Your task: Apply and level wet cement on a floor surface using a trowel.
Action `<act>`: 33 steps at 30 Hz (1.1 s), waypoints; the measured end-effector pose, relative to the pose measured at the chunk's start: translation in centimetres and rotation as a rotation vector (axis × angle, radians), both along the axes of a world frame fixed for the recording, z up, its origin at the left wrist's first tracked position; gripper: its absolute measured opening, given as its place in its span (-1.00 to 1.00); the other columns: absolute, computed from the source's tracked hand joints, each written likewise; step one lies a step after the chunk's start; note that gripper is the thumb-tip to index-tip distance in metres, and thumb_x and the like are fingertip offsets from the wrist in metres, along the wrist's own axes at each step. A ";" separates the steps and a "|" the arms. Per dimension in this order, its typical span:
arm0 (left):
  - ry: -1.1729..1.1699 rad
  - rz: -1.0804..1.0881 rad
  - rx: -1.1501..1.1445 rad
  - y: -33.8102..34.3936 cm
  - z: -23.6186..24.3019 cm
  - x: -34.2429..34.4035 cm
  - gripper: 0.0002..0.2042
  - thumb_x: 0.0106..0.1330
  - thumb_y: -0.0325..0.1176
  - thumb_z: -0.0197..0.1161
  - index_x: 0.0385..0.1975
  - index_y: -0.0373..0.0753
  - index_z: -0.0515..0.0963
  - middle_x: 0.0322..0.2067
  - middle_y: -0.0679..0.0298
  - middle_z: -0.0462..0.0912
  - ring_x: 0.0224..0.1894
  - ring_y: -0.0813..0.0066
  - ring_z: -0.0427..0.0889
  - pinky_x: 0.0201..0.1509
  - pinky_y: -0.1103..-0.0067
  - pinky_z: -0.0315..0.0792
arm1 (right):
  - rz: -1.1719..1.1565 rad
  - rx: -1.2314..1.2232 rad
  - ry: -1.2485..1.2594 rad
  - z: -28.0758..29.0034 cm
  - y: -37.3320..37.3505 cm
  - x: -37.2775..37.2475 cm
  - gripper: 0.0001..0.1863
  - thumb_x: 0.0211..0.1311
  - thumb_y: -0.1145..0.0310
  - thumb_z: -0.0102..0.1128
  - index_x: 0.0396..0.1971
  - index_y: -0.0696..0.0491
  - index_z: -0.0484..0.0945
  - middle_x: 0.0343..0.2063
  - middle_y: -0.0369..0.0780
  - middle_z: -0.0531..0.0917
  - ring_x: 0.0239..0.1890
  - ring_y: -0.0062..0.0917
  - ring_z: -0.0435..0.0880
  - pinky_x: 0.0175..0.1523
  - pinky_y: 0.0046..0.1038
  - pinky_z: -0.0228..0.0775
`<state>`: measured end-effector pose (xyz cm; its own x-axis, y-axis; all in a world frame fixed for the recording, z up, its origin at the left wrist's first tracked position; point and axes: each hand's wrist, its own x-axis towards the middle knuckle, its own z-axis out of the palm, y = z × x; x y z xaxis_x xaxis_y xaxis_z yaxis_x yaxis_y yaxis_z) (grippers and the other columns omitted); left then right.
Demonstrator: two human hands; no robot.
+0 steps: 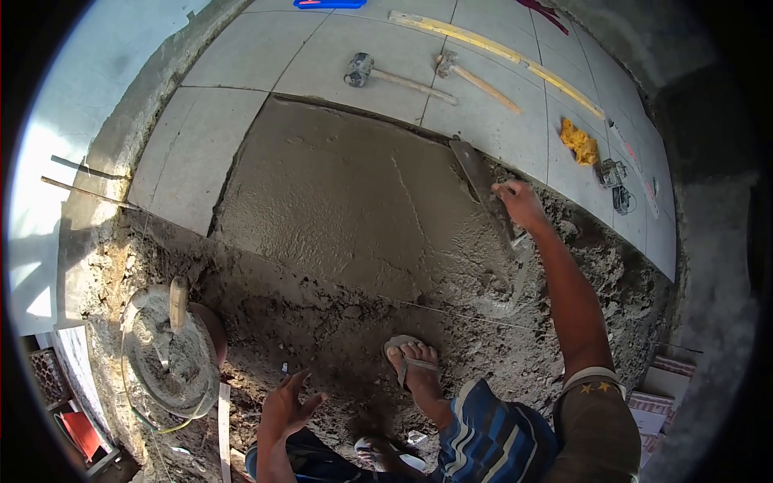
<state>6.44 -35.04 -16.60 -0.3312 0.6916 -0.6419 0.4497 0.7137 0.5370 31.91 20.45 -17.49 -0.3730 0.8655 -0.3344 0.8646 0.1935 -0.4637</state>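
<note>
My right hand (522, 205) is closed round the grip of a long, flat steel finishing trowel (477, 175). The blade stands along the right edge of a wet, smoothed mortar bed (322, 185), beside rough, clumpy mortar. At the lower middle, my left hand (290, 405) hangs above the dirt, fingers apart and holding nothing. Left of it stands a round bucket (127, 338) of dry grey powder, with a wooden-handled trowel (178, 306) stuck in it. Laid grey tiles (177, 161) border the mortar on its left and far sides.
On the far tiles lie a black-headed rubber mallet (359, 71), a second mallet (448, 63), a yellow straightedge (483, 47) and an orange cloth (579, 143). A thin string (467, 316) crosses the dirt. My sandalled foot (415, 362) stands near it. Two rods (88, 193) jut out at left.
</note>
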 end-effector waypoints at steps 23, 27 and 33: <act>0.068 0.057 -0.002 -3.6 1.7 -0.5 -0.31 0.28 0.21 0.35 0.26 -0.15 0.50 0.02 -0.12 0.67 -0.02 -0.19 0.71 -0.03 0.16 0.60 | -0.458 -0.436 0.649 -4.6 -10.2 -13.2 -0.61 0.49 0.02 0.16 -0.37 0.05 0.51 -0.69 -0.38 0.31 -0.78 -0.62 0.32 -0.68 -0.44 0.21; 0.047 0.114 0.000 -4.2 2.4 -0.9 -0.32 0.32 0.23 0.31 0.27 -0.16 0.50 0.02 -0.11 0.67 -0.04 -0.18 0.72 -0.04 0.15 0.60 | -0.359 -0.474 0.699 -5.5 -10.9 -19.9 -0.59 0.50 0.02 0.16 -0.42 0.06 0.49 -0.72 -0.38 0.29 -0.79 -0.62 0.30 -0.69 -0.43 0.18; 0.045 0.205 -0.068 -7.1 1.0 -1.1 -0.30 0.31 0.23 0.32 0.28 -0.18 0.49 -0.01 -0.11 0.69 -0.04 -0.16 0.72 -0.05 0.15 0.60 | -0.124 -0.401 0.642 -5.2 -11.4 -30.6 -0.60 0.48 0.09 0.19 -0.43 0.13 0.52 -0.71 -0.33 0.41 -0.77 -0.61 0.36 -0.68 -0.42 0.21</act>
<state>5.30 -42.12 -15.56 -0.4900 0.5624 -0.6660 0.3139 0.8266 0.4671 1.27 9.10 -22.65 -0.5083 0.7719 -0.3818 0.4059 -0.1763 -0.8967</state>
